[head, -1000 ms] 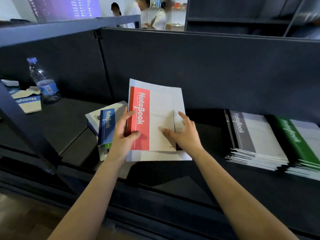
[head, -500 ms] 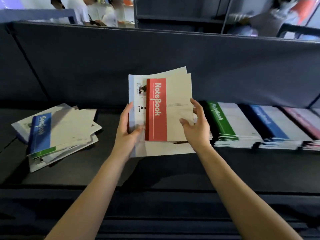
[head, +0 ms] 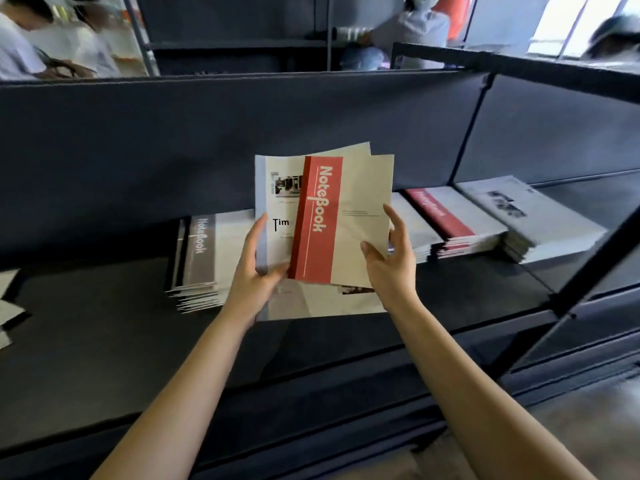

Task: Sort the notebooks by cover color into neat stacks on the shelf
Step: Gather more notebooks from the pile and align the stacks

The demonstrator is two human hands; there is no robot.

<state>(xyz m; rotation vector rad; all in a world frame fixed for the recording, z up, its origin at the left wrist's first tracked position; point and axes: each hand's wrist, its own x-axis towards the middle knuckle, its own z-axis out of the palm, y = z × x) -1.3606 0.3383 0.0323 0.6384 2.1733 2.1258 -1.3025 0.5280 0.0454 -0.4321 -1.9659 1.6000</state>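
A red-striped notebook lies on top of a small bundle of notebooks that I hold up above the dark shelf. My left hand grips the bundle's left edge, thumb on top. My right hand holds the right edge, thumb on the red notebook's cover. Behind the bundle a stack of grey-striped notebooks lies on the shelf at the left. To the right lie a stack of red-striped notebooks and a stack of white-covered ones. More stacks are hidden behind the bundle.
A dark back panel closes the shelf behind the stacks. A slanted black frame post crosses at the right. Loose notebook corners show at the far left edge. People move beyond the panel.
The view has swung right along the shelf with the bundle in both hands. The loose pile at the left has left the view; the red and white stacks at the right have come in.
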